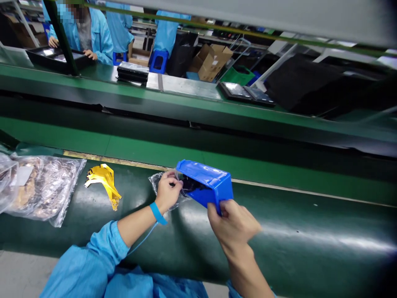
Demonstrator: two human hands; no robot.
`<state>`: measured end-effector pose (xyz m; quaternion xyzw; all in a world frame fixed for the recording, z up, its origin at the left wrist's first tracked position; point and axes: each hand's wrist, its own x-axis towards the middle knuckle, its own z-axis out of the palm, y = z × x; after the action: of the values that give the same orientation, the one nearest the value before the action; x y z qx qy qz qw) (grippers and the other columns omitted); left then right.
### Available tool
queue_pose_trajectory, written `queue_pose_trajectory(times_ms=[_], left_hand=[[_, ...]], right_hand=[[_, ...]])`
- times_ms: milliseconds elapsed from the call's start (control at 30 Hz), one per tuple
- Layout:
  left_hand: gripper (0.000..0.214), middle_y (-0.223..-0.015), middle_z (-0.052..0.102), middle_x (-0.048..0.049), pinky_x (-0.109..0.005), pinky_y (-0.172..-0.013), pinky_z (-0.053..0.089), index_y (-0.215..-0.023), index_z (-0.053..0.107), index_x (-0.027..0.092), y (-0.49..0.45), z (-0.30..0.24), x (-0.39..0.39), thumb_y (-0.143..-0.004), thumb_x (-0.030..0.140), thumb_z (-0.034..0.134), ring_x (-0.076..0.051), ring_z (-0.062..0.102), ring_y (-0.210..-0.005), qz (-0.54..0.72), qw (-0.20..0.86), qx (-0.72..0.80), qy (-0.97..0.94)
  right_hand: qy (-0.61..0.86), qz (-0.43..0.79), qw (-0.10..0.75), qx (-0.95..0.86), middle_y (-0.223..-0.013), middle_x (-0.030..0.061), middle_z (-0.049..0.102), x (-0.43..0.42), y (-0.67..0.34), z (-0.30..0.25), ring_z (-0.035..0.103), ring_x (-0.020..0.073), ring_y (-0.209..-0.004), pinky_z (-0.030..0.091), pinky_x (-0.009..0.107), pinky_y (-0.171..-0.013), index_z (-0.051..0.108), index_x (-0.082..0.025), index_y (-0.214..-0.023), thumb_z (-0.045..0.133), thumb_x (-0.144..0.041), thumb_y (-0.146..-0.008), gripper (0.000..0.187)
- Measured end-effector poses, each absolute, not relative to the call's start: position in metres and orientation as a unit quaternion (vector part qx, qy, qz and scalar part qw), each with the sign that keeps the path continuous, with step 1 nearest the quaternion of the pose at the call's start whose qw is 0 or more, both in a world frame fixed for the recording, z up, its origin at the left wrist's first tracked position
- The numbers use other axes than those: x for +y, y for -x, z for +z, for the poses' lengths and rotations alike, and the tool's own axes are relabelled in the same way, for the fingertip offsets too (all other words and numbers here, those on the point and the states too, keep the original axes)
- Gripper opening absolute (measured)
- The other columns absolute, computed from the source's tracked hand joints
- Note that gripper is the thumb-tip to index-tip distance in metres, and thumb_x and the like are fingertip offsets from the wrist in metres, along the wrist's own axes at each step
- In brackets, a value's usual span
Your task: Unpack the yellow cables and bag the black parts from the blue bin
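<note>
The right hand [234, 223], fingers closed on the right end of a blue bin [206, 174], holds it tilted above a green table [294, 252], its opening turned toward the left hand [168, 192]. The left hand, thumb and fingertips nearly together, is beside dark parts [192, 183] at that opening and against a clear bag [180, 201]; exactly what it pinches cannot be told. 1 bunch of yellow strips [107, 182] lies farther left.

On the worktop [310, 231], the strips [107, 182] lay right of the bag [51, 186] and left of the bin [206, 174]. Flat units [132, 74] lay behind, on the far bench [186, 87].
</note>
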<state>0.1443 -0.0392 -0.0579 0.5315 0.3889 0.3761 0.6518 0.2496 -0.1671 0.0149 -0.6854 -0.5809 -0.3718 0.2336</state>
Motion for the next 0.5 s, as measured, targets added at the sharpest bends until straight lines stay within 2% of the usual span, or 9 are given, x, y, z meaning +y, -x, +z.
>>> queue_pose_trajectory(times_ms=[300, 500], left_hand=[[0.03, -0.123, 0.068, -0.0139, -0.046, -0.113, 0.046, -0.057, 0.066, 0.016, -0.1441, -0.0606, -0.0391, -0.084, 0.005, 0.073, -0.028, 0.066, -0.119, 0.385, 0.651, 0.384, -0.53], [0.029, -0.123, 0.068, -0.0126, -0.042, -0.114, 0.046, -0.058, 0.067, 0.016, -0.1433, -0.0607, -0.0374, -0.085, 0.006, 0.073, -0.027, 0.065, -0.12, 0.367, 0.66, 0.381, -0.533]], right_hand=[[0.686, -0.36, 0.26, -0.577, -0.052, -0.0044, 0.042, -0.165, -0.2561, 0.0136, 0.04, 0.0118, -0.046, 0.026, 0.026, -0.047, 0.036, -0.023, -0.066, 0.063, -0.016, -0.085, 0.034], [0.672, -0.363, 0.264, -0.589, -0.051, -0.0043, 0.042, -0.1652, -0.2545, 0.0158, 0.04, 0.0116, -0.046, 0.028, 0.026, -0.047, 0.037, -0.023, -0.065, 0.063, -0.016, -0.086, 0.033]])
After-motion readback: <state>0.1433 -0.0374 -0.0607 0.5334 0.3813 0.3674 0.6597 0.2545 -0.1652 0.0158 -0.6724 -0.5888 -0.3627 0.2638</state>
